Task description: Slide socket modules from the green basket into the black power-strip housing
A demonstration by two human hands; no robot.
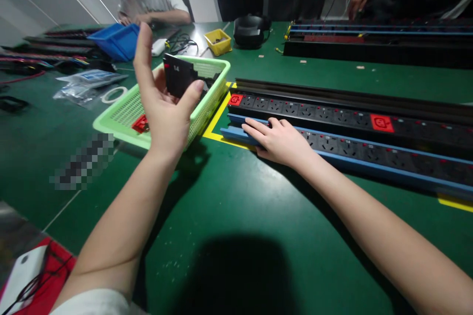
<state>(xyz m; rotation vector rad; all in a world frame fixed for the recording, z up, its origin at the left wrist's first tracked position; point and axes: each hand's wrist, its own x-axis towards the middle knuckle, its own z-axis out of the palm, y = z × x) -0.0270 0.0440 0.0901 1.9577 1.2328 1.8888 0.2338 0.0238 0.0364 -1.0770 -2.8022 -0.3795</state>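
My left hand [162, 108] is raised over the light green basket [99, 120], its thumb and fingers closed on a black socket module [179, 76] marked 14. The index finger points up, off the module. In the basket lie a red socket module [140, 124] and black parts, partly hidden by the hand. My right hand [283, 142] lies over the left part of a blue-railed socket strip [347, 147], thumb at the near side and fingers across the top. Black sockets fill the rail to the right of that hand; what is under the fingers is hidden.
Behind it runs a black socket strip [314, 110] with red outlets. Across the green table are a blue bin [118, 42], a yellow tray [218, 42], bagged parts [88, 83], a tape roll [114, 94] and more strips [369, 49]. Several people are at the far side.
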